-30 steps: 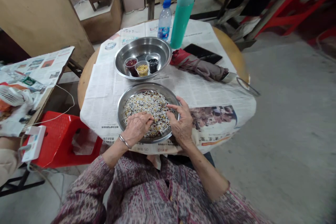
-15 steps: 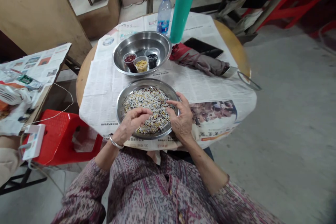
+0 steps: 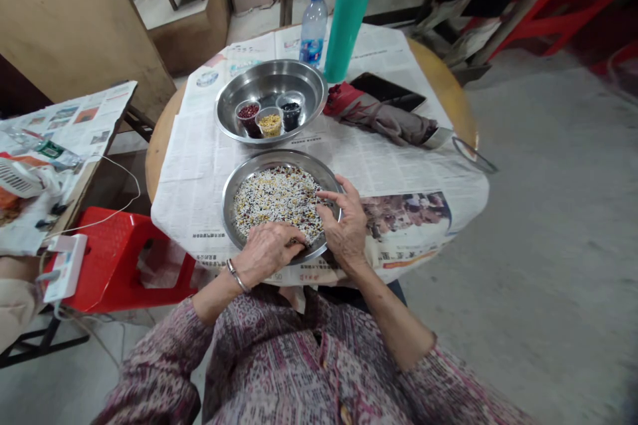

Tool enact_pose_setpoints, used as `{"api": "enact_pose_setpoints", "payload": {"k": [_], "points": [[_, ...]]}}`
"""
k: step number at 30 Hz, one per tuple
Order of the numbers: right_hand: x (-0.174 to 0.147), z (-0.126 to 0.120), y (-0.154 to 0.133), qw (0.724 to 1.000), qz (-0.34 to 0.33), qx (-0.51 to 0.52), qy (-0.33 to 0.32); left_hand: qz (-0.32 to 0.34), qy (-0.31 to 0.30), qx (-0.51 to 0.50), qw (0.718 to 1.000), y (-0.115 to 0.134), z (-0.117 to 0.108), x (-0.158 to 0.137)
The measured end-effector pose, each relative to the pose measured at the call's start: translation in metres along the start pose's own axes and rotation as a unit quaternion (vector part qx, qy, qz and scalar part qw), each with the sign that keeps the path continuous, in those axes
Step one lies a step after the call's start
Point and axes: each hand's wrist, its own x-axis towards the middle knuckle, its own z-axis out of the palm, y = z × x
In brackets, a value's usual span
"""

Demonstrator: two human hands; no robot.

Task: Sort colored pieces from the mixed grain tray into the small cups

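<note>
Apparently for reach, our round silver metal bowl (image 3: 228, 202) of multicoloured grains (image 3: 276, 198) sits mid-frame, left hand (image 3: 272, 249) pinched together, right hand (image 3: 346, 222) with fingers apart.

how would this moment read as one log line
left hand: fingers bent at near edge of grains | right hand: half open, right side of near bowl | far bowl: three cups

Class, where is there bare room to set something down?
Bare: newspaper left of the near bowl, and between it and the cloth bundle. Crowded: behind the far bowl, by bottle and flask; over the near bowl, by left hand and right hand.
</note>
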Motion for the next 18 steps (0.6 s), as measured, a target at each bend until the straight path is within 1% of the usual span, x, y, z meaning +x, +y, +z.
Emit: {"api": "enact_pose_setpoints", "payload": {"k": [3, 6, 8, 10, 11, 12, 13, 15, 16, 17, 18], "points": [[0.0, 0.0, 0.0, 1.0, -0.004, 0.0, 0.003, -0.006, 0.001, -0.003, 1.0, 0.002, 0.001, 0.001], [0.0, 0.0, 0.0, 1.0, -0.005, 0.002, 0.003, -0.007, 0.012, -0.037, 0.999, -0.001, 0.002, 0.002], [0.0, 0.001, 0.001, 1.0, -0.004, 0.004, 0.002, -0.023, 0.022, -0.101, 0.994, -0.004, 0.001, 0.001], [0.0, 0.001, 0.0, 1.0, -0.001, 0.006, 0.001, -0.05, 0.026, -0.211, 0.976, -0.008, -0.002, 0.0], [0.0, 0.001, 0.0, 1.0, 0.0, 0.006, 0.001, -0.064, 0.024, -0.282, 0.957, -0.01, -0.004, -0.001], [0.0, 0.001, 0.0, 1.0, 0.001, 0.007, 0.001, -0.078, 0.019, -0.358, 0.93, -0.012, -0.006, -0.001], [-0.001, 0.001, 0.0, 1.0, 0.001, 0.008, 0.001, -0.091, 0.013, -0.435, 0.896, -0.014, -0.007, -0.002], [-0.001, 0.001, 0.0, 1.0, 0.003, 0.011, 0.002, -0.111, -0.001, -0.569, 0.815, -0.017, -0.009, -0.003], [-0.001, 0.001, 0.0, 1.0, 0.003, 0.012, 0.002, -0.117, -0.007, -0.619, 0.777, -0.018, -0.009, -0.004], [-0.001, 0.001, 0.0, 1.0, 0.003, 0.014, 0.002, -0.122, -0.012, -0.654, 0.746, -0.018, -0.01, -0.004], [-0.001, 0.001, 0.0, 1.0, 0.003, 0.014, 0.002, -0.126, -0.013, -0.678, 0.724, -0.019, -0.01, -0.004]]}}
